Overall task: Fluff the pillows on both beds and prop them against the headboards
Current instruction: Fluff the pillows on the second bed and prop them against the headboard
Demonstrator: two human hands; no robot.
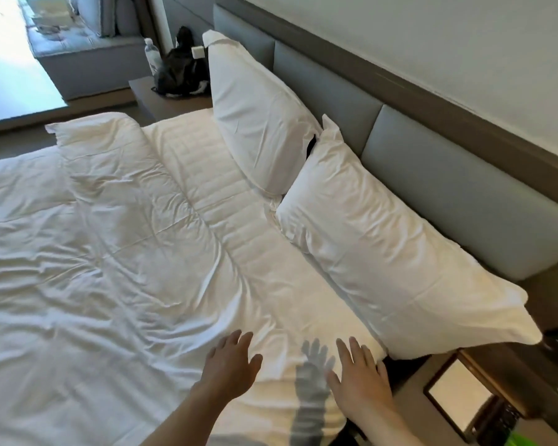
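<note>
- Fingers of the left hand [231, 362] and right hand [361, 378] are spread, empty, palms down over the bed [116, 284] at lower centre.
- Near pillow [390, 252] and far pillow [258, 123] lean on the grey headboard [432, 162], upper right.
- Rumpled duvet [78, 239] fills the left.

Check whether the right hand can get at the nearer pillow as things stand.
Probably yes: the right hand hovers open beside the nearer pillow's lower corner, with only bare sheet between them and nothing blocking.
</note>
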